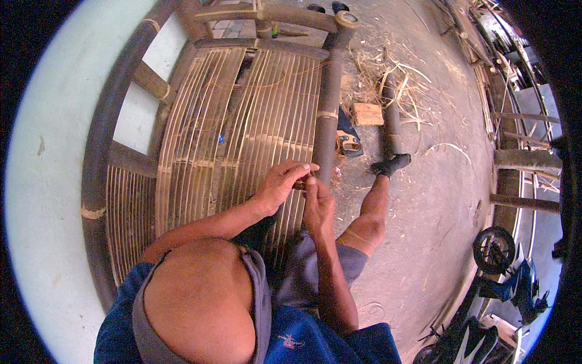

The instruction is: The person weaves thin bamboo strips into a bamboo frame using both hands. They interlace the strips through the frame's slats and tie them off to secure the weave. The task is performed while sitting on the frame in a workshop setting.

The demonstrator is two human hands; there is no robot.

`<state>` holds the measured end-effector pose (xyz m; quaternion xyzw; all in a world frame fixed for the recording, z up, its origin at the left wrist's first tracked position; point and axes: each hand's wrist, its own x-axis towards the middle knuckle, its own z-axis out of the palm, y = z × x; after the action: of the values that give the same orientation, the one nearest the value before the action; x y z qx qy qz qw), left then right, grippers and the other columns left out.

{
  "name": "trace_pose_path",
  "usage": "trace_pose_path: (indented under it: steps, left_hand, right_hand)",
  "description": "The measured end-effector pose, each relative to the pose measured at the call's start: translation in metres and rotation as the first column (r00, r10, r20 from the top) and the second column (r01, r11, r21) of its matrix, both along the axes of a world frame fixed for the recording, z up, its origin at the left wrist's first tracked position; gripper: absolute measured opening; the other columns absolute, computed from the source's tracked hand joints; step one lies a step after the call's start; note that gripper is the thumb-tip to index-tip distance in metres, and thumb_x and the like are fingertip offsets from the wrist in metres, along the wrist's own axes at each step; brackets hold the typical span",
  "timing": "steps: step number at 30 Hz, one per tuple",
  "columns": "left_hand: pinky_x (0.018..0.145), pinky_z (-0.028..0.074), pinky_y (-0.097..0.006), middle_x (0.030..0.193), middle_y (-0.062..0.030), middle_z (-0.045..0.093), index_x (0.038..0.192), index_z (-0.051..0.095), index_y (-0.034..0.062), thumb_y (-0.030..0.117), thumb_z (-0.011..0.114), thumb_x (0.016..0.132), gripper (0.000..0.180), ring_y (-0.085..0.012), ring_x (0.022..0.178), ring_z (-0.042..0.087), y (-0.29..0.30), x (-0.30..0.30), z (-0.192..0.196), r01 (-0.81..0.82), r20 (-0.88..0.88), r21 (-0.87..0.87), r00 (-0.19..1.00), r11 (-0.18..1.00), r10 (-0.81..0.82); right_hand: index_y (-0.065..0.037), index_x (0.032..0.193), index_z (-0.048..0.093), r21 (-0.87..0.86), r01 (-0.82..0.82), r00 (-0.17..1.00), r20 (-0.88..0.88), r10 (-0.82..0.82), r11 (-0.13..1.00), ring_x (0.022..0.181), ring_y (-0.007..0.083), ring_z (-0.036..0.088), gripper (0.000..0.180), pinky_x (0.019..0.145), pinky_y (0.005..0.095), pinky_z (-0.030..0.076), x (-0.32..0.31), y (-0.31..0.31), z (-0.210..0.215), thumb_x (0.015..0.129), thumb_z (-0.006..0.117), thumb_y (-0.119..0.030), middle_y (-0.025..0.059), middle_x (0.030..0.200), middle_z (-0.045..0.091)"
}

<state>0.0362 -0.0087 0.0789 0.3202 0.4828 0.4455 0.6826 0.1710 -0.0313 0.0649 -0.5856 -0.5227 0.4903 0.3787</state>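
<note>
Both hands meet over the right-hand rail of a bamboo bench [327, 121], just in front of my body. My left hand [280, 187] is closed, thumb and fingers pinched together near the rail. Close beside it, my right hand [319, 205] is closed too, its thumb pointing up. Between the fingertips is a small dark brown piece, partly covered by the fingers; its kind does not show. Thin bamboo slats [273, 115] run lengthwise across the bench seat under my left forearm. A loose thin orange strand [213, 84] lies over them.
Right of the bench, a handsaw [350, 143] with a wooden handle lies by a wood block [367, 114]. Beyond are a bamboo pole [391, 115] and scattered shavings [415, 85]. My bare leg [365, 227] stretches over the floor. A motorbike [515, 285] stands far right.
</note>
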Motion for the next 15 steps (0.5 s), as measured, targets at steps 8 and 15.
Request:
trace_pose_path:
  steps: [8,15]
  left_hand:
    - [0.086,0.047,-0.032,0.105,-0.0065,0.068,0.112,0.071,0.0044,0.035,0.053,0.097,0.039,-0.0149,0.093,0.059,0.0,-0.006,-0.019,0.029,-0.187,0.035,0.982,0.999,-0.022]
    - [0.072,0.048,-0.028,0.081,-0.0036,0.066,0.104,0.07,0.0046,0.031,0.055,0.098,0.031,-0.0142,0.075,0.06,0.001,-0.001,-0.019,-0.032,0.088,-0.092,0.995,0.995,0.04]
  right_hand:
    - [0.002,0.104,0.061,-0.087,-0.099,0.995,0.019,0.101,0.991,0.076,0.036,0.061,0.031,0.069,0.0438,0.047,-0.018,-0.01,-0.029,0.104,0.047,-0.026,0.0227,0.085,0.064]
    - [0.003,0.103,0.063,-0.143,-0.143,0.986,0.068,0.154,0.979,0.079,0.0151,0.061,0.039,0.071,0.0343,0.049,-0.015,-0.021,-0.04,0.106,0.045,-0.031,0.0073,0.081,0.064]
